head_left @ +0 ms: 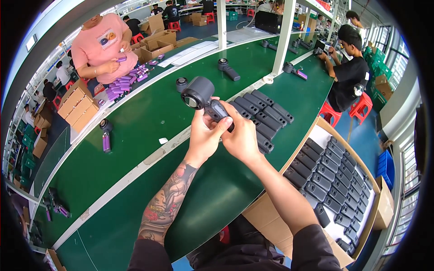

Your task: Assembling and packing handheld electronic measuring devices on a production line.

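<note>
Over the green work table I hold a dark grey handheld fan (199,91), its drum-shaped head up and to the left, its handle slanting down to the right. My left hand (203,135) is closed round the underside of the handle, thumb near its front. Closed on the lower handle is my right hand (242,139), its fingers partly hidden. Just right of my hands, rows of black handle shells (267,123) lie on the table. Behind the fan stands a small round fan head (181,84). Farther back lies another fan with a black handle (229,71).
An open carton (289,221) at my right holds many black shells. Fan units with purple battery cells (106,141) lie at the left. Across the table a person in pink (106,45) handles purple cells. A white post (285,38) rises beyond; another person (348,67) sits far right.
</note>
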Action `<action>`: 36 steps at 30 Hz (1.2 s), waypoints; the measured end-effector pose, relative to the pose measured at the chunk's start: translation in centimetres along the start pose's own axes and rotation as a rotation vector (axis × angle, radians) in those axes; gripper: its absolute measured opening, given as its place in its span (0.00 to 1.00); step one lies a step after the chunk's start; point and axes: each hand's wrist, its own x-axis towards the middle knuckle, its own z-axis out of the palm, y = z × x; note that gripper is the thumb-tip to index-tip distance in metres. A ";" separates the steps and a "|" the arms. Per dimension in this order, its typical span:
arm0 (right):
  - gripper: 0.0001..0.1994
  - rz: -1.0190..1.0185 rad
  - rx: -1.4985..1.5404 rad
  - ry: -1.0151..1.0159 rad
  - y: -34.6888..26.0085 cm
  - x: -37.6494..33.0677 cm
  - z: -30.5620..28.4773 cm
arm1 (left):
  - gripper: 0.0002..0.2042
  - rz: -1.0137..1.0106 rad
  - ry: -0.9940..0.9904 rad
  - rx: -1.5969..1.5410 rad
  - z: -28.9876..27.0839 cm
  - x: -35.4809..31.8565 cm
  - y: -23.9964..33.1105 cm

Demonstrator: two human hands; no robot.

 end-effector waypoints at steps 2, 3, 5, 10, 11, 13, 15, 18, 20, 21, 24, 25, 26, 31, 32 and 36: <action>0.24 0.104 0.247 -0.087 1.1 0.1 0.5 | 0.23 -0.130 0.039 0.026 0.0 -0.1 0.2; 0.23 0.157 0.371 -0.131 1.6 0.2 0.6 | 0.20 -0.195 0.059 0.038 -0.1 -0.1 0.3; 0.19 0.363 0.757 -0.283 1.8 0.4 0.0 | 0.18 -0.262 0.086 0.051 -0.7 -0.1 0.3; 0.17 0.693 1.479 -0.449 4.4 0.6 -2.6 | 0.12 -0.467 0.036 -0.151 -2.4 0.9 0.8; 0.18 0.670 1.374 -0.464 4.3 0.5 -2.6 | 0.12 -0.452 0.006 -0.127 -2.2 0.9 0.8; 0.19 0.626 1.161 -0.482 4.1 0.2 -2.9 | 0.13 -0.422 -0.064 -0.083 -1.5 0.8 0.9; 0.20 0.619 1.057 -0.455 3.7 -0.2 -3.4 | 0.15 -0.431 -0.095 -0.074 -1.6 0.7 0.1; 0.20 0.457 0.649 -0.549 3.8 0.0 -4.1 | 0.18 -0.439 0.011 -0.060 -4.2 0.6 -1.2; 0.23 0.363 0.413 -0.502 4.7 0.4 -6.6 | 0.19 -0.379 0.203 -0.021 -6.7 1.1 -2.0; 0.20 0.411 0.302 -0.409 6.2 0.6 -8.8 | 0.20 -0.355 0.264 -0.013 -8.7 1.6 -3.0; 0.14 0.433 -0.200 -0.103 12.6 0.2 -15.6 | 0.18 -0.346 0.506 0.213 -17.0 3.2 -5.0; 0.12 0.451 -0.403 -0.022 13.2 -0.9 -18.3 | 0.18 -0.315 0.522 0.226 -18.9 3.3 -3.6; 0.10 0.472 -0.582 0.011 16.2 -2.1 -20.8 | 0.18 -0.380 0.510 0.385 -20.7 4.0 -3.5; 0.10 0.547 -0.712 -0.303 20.3 -7.4 -24.4 | 0.21 -0.729 0.196 1.725 -23.3 7.6 -2.4; 0.10 0.551 -0.704 -0.313 19.9 -7.4 -24.5 | 0.21 -0.741 0.193 1.732 -22.3 8.6 -1.6; 0.14 0.614 -0.755 -0.457 17.8 -7.8 -24.2 | 0.19 -0.262 0.086 1.837 -20.1 12.9 -3.5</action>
